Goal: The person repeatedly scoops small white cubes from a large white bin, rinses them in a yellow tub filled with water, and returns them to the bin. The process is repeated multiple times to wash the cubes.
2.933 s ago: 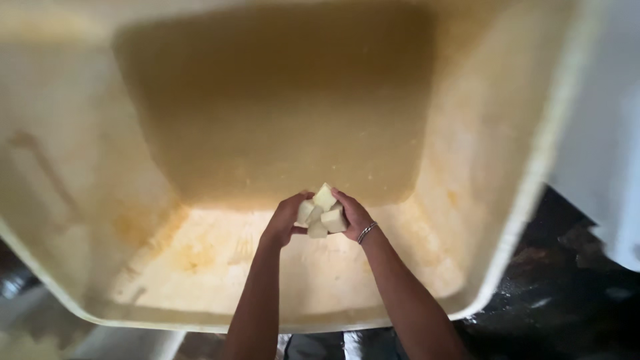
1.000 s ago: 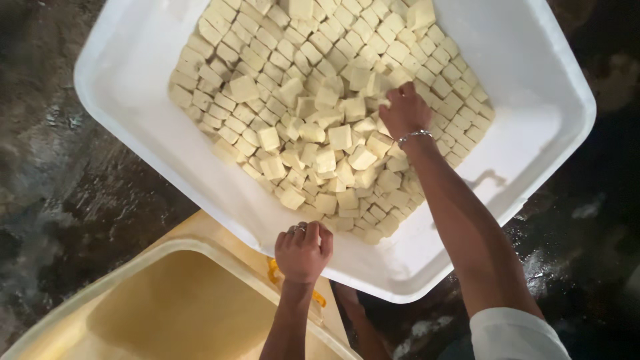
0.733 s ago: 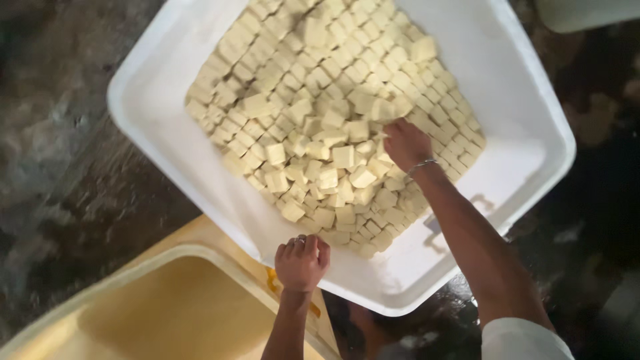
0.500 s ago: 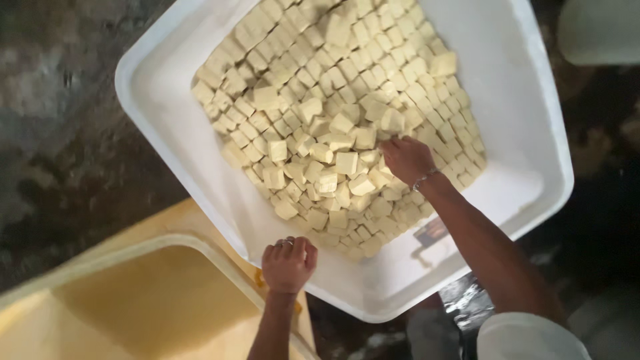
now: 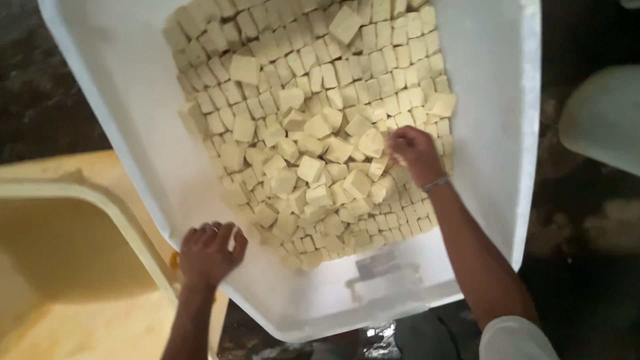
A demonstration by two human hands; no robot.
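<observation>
A big white tub holds several pale yellow cubes, packed in rows at the back and loose in a heap toward the front. My right hand reaches into the heap, fingers curled onto cubes; a thin bracelet sits on the wrist. My left hand rests on the tub's near left rim, fingers bent over the edge, no cube visible in it. Beside it stands a yellow tub.
Wet, dark floor surrounds the tubs. Another pale container shows at the right edge. A white sleeve covers my right upper arm. The yellow tub's inside looks bare in the visible part.
The view has shifted from the yellow tub to the white tub. My right hand has moved deeper among the cubes; my left hand, earlier closed over the yellow tub's rim, now rests on the white tub's edge.
</observation>
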